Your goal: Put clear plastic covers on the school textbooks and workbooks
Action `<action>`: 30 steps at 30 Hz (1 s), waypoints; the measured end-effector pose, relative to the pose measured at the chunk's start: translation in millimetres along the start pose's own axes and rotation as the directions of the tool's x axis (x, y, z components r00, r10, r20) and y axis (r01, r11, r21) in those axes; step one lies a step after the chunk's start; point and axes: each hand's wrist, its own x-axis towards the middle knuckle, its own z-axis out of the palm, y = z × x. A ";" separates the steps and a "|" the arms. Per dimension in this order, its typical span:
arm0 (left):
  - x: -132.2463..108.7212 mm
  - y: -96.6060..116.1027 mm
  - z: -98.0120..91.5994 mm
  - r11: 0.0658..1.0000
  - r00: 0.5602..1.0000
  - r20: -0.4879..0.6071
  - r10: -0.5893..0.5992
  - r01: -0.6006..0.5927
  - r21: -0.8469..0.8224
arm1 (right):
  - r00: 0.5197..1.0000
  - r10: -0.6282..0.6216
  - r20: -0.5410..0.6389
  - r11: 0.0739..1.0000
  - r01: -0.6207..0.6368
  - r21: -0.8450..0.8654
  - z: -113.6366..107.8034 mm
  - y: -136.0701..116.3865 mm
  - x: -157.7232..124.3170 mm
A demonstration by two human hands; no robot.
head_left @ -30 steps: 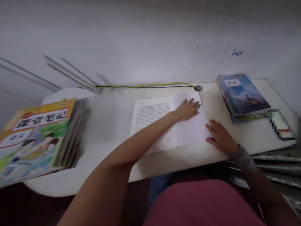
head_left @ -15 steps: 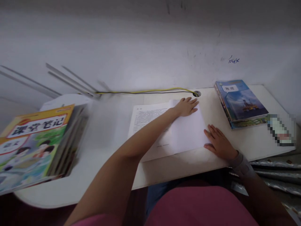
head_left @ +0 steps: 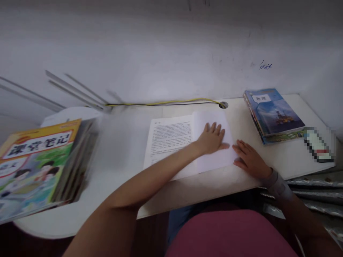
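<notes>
An open book (head_left: 171,134) lies on the white desk, its left page printed with text and its right page blank. My left hand (head_left: 212,139) rests flat on the blank page with the fingers spread, and my left forearm crosses the lower part of the printed page. My right hand (head_left: 249,159) lies at the right edge of the book, fingers stretched out and nothing held. A grey band (head_left: 277,184) is around my right wrist.
A stack of books with a blue cover (head_left: 277,112) sits at the right, beside a pixelated object (head_left: 318,144). At the left stands a pile with a yellow-green notebook (head_left: 37,167) on top. A yellow cable (head_left: 160,103) runs along the wall into a desk hole (head_left: 223,105).
My left hand has slid down the blank page toward me, from near its top edge to the middle. The right hand stays at the page's edge.
</notes>
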 end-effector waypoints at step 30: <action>-0.2 27.1 14.2 0.995 0.998 0.050 0.033 -0.028 -0.099 | 0.991 0.049 0.123 0.998 -0.042 -0.056 2.1 44.7 32.8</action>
